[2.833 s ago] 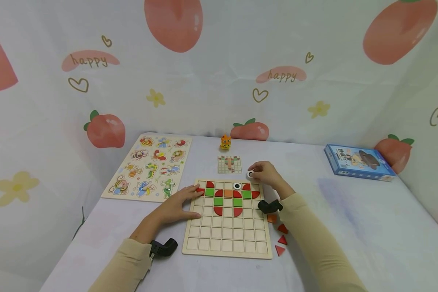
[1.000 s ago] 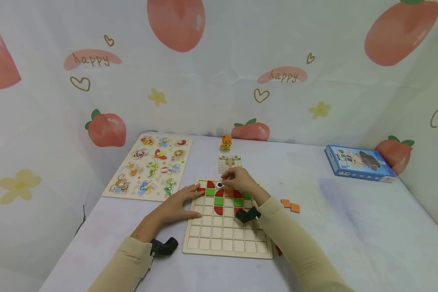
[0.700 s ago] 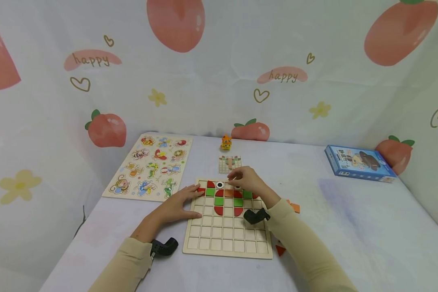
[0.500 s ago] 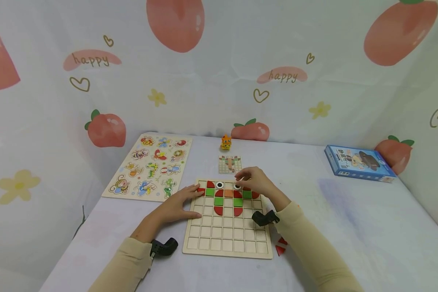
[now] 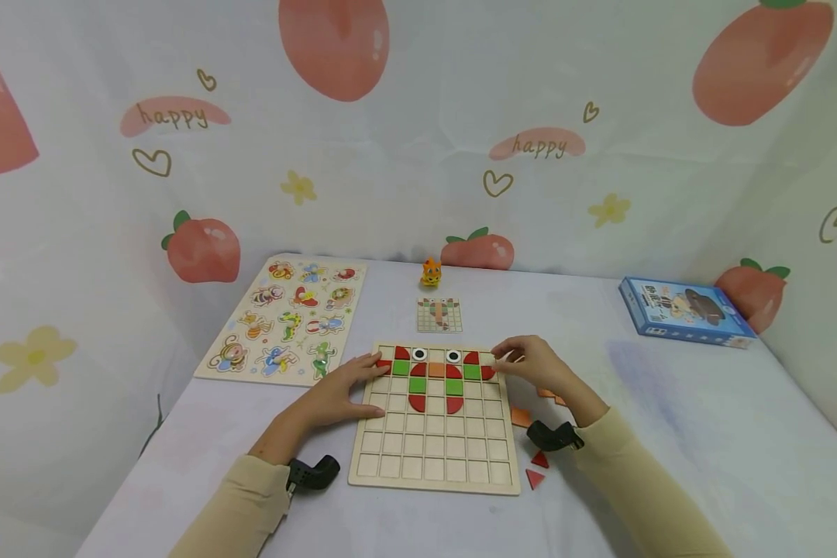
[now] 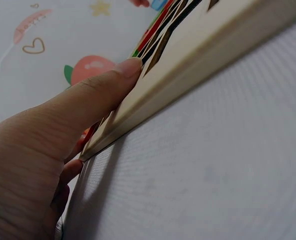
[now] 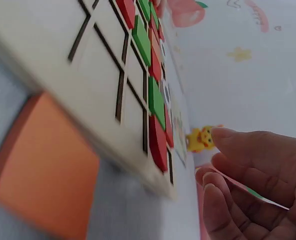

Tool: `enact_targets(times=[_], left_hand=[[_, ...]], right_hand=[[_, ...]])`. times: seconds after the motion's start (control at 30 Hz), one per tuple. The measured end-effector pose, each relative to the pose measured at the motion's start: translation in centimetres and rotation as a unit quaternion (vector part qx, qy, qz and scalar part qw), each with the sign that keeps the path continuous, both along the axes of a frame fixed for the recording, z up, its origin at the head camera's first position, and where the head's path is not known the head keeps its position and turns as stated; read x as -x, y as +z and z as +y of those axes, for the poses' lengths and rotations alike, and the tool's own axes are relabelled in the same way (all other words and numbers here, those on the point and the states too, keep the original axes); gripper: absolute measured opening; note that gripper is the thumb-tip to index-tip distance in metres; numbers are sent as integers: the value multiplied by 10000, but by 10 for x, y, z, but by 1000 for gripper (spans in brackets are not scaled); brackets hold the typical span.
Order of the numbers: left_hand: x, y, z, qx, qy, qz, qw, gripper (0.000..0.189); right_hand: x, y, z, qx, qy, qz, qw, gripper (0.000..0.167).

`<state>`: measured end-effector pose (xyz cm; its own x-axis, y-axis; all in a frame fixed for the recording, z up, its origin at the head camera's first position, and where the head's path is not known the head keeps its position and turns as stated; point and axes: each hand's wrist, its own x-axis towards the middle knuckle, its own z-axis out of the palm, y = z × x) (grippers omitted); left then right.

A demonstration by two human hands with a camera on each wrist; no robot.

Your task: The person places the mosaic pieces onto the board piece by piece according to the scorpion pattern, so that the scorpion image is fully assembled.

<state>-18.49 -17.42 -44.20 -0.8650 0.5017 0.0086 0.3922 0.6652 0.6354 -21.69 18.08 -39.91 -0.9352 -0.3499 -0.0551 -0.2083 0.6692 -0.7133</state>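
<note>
The wooden grid board (image 5: 425, 467) lies on the table with red, green, orange and round eye tiles in its upper rows. Two white eye tiles (image 5: 453, 356) with black centres sit in the top row. My left hand (image 5: 335, 394) rests on the board's left edge, its thumb lying over the rim in the left wrist view. Beside the upper right corner hovers my right hand (image 5: 533, 363), fingers loosely bent and nothing between them. The right wrist view shows its thumb and fingertips apart from the tiles. A small pattern card (image 5: 439, 315) lies behind the board.
Orange square tiles (image 5: 521, 418) and red triangle tiles (image 5: 535, 479) lie right of the board. An insect puzzle board (image 5: 279, 318) lies at the back left. A yellow-orange toy figure (image 5: 430, 273) stands behind the card, and a blue box (image 5: 687, 311) lies at the back right.
My right hand has set the second eye tile into the top row, let go, and moved right off the board. My left hand has stayed put.
</note>
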Motion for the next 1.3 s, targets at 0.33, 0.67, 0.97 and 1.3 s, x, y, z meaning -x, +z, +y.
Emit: enact_targets(times=[0.33,0.67,0.97,1.3], left_hand=[[1,-1,1,58,-15,33,10000,77],[1,0,1,91,-25,76,9999,76],[1,-1,1,58,-35,35,10000,77],[1,0,1,53,-35,36,10000,77]], right_hand=[[-20,-6,48,-106,-447,-195,9988,33],[-33,-16,78,-235,-964,-455,9940,38],[-38,-24,87,-146,-951,-606,9935,48],[-40,-26,87,-199,-935,-514,9941,33]])
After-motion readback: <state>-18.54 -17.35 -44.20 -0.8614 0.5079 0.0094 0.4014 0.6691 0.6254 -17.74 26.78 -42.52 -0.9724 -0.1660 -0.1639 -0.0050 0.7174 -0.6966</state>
